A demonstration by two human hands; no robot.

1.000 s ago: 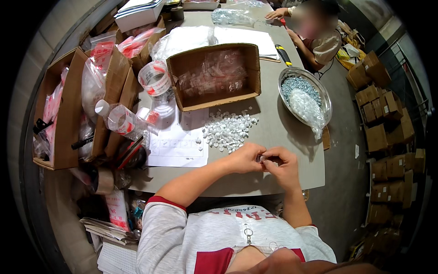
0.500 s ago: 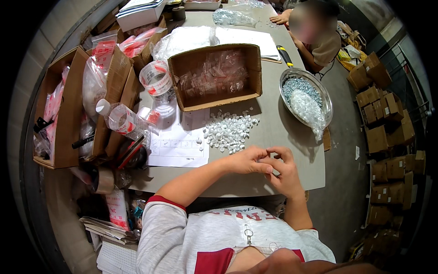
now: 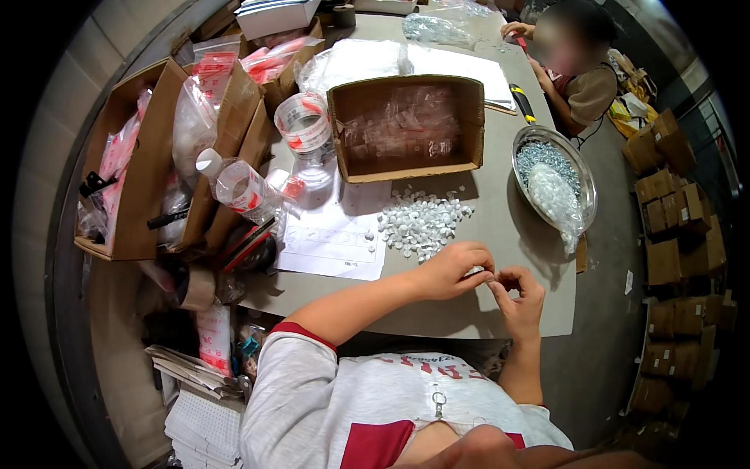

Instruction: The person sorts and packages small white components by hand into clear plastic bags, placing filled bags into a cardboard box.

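Note:
My left hand (image 3: 455, 268) and my right hand (image 3: 518, 292) meet fingertip to fingertip over the grey table (image 3: 437, 309) near its front edge. Between them they pinch a small white piece (image 3: 478, 271), mostly hidden by the fingers. Just beyond the hands lies a loose heap of small white caps (image 3: 422, 223). A white printed sheet (image 3: 334, 234) lies to the left of that heap.
An open cardboard box (image 3: 406, 125) with clear bags stands behind the heap. A metal bowl (image 3: 582, 184) of small silver parts sits at the right edge. Tape rolls (image 3: 303, 125), a plastic bottle (image 3: 238, 187) and cardboard bins (image 3: 144, 172) crowd the left. Another person (image 3: 574, 66) works at the far end.
Both hands stayed together near the table's front edge, shifting slightly right while the fingers work the small piece.

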